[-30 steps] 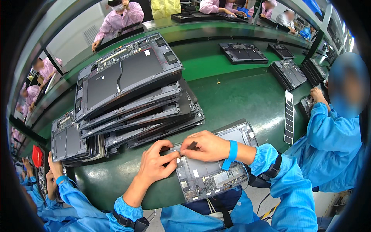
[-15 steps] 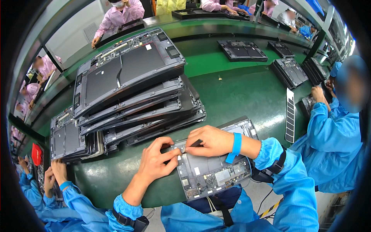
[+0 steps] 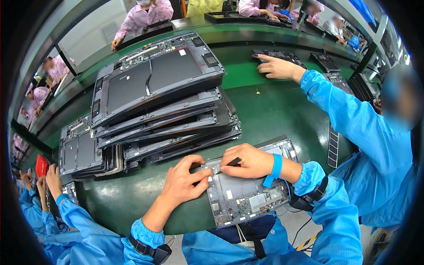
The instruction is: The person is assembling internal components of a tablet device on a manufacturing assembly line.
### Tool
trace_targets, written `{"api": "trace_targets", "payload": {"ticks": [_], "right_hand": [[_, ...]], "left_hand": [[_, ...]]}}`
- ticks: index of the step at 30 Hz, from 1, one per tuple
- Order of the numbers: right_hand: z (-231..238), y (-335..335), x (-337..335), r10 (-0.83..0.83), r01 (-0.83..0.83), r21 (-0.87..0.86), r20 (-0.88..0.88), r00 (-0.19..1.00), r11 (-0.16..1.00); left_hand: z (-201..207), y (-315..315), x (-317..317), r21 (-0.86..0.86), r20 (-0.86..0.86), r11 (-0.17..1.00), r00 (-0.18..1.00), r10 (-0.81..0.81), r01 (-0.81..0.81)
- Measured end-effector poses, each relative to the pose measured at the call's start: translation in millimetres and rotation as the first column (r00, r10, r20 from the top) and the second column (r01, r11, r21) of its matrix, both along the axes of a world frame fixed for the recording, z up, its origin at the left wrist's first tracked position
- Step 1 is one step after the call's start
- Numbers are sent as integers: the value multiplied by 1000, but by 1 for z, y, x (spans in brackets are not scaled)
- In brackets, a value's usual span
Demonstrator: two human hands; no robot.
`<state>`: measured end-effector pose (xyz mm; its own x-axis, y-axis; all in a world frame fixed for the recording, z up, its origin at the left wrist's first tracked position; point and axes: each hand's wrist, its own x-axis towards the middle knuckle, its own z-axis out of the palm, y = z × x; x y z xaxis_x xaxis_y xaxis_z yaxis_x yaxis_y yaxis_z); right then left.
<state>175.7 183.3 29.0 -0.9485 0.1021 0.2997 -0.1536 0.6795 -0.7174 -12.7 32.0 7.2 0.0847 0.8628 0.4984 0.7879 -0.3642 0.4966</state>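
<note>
An opened laptop base (image 3: 260, 198), with its circuit board and flat dark battery area exposed, lies in front of me on the bench. My right hand (image 3: 251, 161) is closed around a short black stick-like tool (image 3: 232, 162), over the far left part of the base. Beside it my left hand (image 3: 185, 180) is at the base's left edge, fingers curled and thumb and forefinger close together. Whatever those fingertips pinch is too small or hidden to make out. A blue wrist band (image 3: 277, 166) circles my right wrist.
A tall, uneven stack of opened laptop bases (image 3: 159, 84) stands to the left, with a lower stack (image 3: 81, 150) beside it. On the right, a co-worker's hand (image 3: 280, 68) reaches to a far laptop base (image 3: 287, 56). A strip of dark rectangles (image 3: 333, 148) lies near that co-worker.
The right co-worker's arm has stretched across the bench to the far laptop base. The left co-worker's hands have risen. My hands stay at the same corner; the view has shifted slightly.
</note>
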Motion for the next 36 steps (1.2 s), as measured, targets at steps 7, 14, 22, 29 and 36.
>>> {"api": "trace_targets", "payload": {"ticks": [7,14,22,29,36], "right_hand": [[11,-1,-4,-85,92,-82,83,993,992],[2,0,-9,-19,21,-98,27,999,995],[12,3,-9,-3,24,-103,199,980,994],[1,4,-11,3,1,-81,59,998,997],[4,4,-14,-3,6,-49,60,998,999]], "left_hand": [[1,2,-1,7,3,1000,1000,-8,8],[-1,2,-1,26,-13,1000,1000,2,-2],[-2,2,-1,35,-12,999,1000,2,-2],[2,4,0,34,-1,999,1000,3,-3],[-1,3,0,50,4,999,1000,12,-12]]}}
